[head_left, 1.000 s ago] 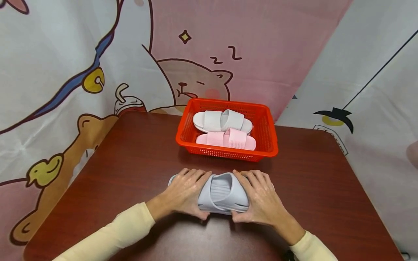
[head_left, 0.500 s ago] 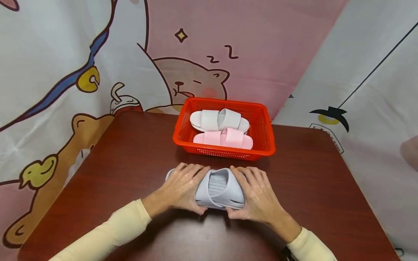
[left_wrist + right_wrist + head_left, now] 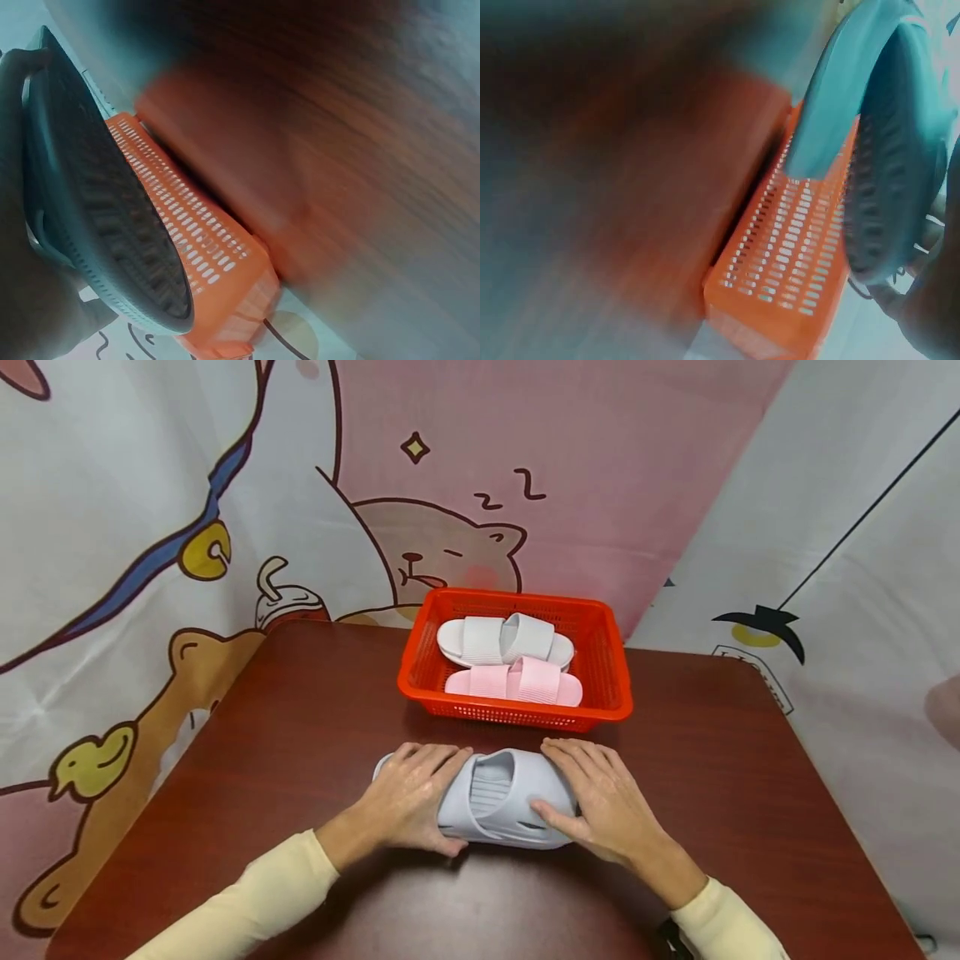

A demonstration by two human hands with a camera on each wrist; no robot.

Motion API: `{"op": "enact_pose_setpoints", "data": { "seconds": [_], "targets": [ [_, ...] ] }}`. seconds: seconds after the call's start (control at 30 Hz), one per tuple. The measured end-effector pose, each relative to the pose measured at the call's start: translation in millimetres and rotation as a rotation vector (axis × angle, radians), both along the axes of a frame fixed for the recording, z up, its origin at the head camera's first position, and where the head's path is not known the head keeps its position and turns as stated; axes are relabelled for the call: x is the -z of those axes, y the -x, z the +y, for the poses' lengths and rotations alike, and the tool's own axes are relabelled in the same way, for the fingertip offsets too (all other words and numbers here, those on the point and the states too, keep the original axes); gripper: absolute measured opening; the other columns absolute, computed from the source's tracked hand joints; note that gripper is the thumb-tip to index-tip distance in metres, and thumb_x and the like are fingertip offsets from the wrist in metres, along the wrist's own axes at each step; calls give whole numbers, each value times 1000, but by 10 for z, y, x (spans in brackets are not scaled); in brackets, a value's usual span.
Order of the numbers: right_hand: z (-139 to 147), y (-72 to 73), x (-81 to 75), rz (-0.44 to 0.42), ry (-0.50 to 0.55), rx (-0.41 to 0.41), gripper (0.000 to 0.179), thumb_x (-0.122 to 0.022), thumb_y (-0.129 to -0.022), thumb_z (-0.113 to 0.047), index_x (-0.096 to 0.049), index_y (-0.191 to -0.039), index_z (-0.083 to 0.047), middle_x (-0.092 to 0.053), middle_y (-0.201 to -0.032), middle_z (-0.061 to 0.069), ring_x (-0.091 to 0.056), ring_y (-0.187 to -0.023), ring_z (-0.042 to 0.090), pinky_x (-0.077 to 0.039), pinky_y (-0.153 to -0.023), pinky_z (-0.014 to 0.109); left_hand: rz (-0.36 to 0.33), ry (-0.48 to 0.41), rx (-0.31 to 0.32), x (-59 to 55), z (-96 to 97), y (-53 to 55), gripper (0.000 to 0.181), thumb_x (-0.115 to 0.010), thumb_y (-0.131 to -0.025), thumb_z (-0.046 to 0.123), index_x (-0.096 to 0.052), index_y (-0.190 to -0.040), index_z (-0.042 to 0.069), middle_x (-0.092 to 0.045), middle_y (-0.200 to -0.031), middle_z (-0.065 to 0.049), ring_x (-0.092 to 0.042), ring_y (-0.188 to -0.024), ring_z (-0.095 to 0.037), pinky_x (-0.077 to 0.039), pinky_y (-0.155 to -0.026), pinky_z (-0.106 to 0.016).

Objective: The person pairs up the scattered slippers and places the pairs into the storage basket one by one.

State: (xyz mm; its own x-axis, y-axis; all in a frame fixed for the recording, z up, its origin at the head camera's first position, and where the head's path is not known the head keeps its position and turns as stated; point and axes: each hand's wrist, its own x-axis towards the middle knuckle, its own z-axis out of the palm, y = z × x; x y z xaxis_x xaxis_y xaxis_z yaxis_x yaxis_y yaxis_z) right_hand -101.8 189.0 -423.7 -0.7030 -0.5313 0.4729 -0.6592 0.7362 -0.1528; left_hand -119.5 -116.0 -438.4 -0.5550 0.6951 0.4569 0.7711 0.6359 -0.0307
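Note:
A light grey slipper point(image 3: 517, 793) with a crossed strap is held sideways above the table's near middle. My left hand point(image 3: 408, 797) grips its left part, fingers over the far side and thumb at the lower near edge. Around the right end is my right hand point(image 3: 607, 802), its thumb lying on the strap and its fingers on the far side. In the left wrist view the slipper's patterned dark sole point(image 3: 127, 217) shows. The right wrist view has a blurred sole point(image 3: 885, 172) beside a hanging curved strap point(image 3: 832, 105); whether a second slipper is there I cannot tell.
Beyond the hands, a red perforated basket point(image 3: 517, 717) stands on the brown table point(image 3: 262, 760). White slippers point(image 3: 483, 639) lie in its back part, with pink slippers point(image 3: 536, 681) in front of them. A printed cartoon curtain point(image 3: 600, 485) hangs behind the table.
The right thumb has moved from the slipper's lower edge up onto the strap, and the right hand has shifted slightly right. The slipper and left hand have moved a little left.

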Motion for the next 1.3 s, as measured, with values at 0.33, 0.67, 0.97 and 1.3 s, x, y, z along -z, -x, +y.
{"op": "enact_pose_setpoints", "data": {
  "seconds": [0.33, 0.67, 0.97, 1.3],
  "targets": [
    [69, 170, -69, -74, -27, 74, 69, -56, -96, -50, -51, -149, -6, -52, -148, 14, -45, -136, 34, -35, -107, 56, -21, -1, -19, 2, 11, -30, 118, -77, -51, 78, -56, -140, 4, -63, -122, -10, -61, -111, -27, -47, -90, -46],
    [273, 410, -170, -100, -27, 213, 76, -57, -96, -51, -44, -153, -2, -42, -156, 16, -32, -146, 35, -28, -111, 61, -42, 18, -24, 5, -39, -86, 119, -77, -51, 79, -55, -141, 4, -63, -125, -10, -61, -113, -26, -47, -90, -45],
    [632, 750, -207, -265, -36, 339, 78, -45, -102, -55, -32, -158, -1, -30, -162, 19, -18, -151, 38, -17, -115, 64, -44, 12, -26, 51, -144, -99, 119, -78, -50, 77, -56, -141, 4, -62, -126, -11, -61, -113, -27, -47, -91, -45],
    [777, 878, -100, -338, -19, 372, 80, -38, -104, -54, -22, -159, 2, -22, -163, 24, -12, -151, 42, -12, -115, 66, -40, 9, -23, 65, -198, -80, 119, -78, -51, 77, -55, -142, 4, -62, -128, -12, -61, -115, -29, -47, -93, -45]
  ]
}}
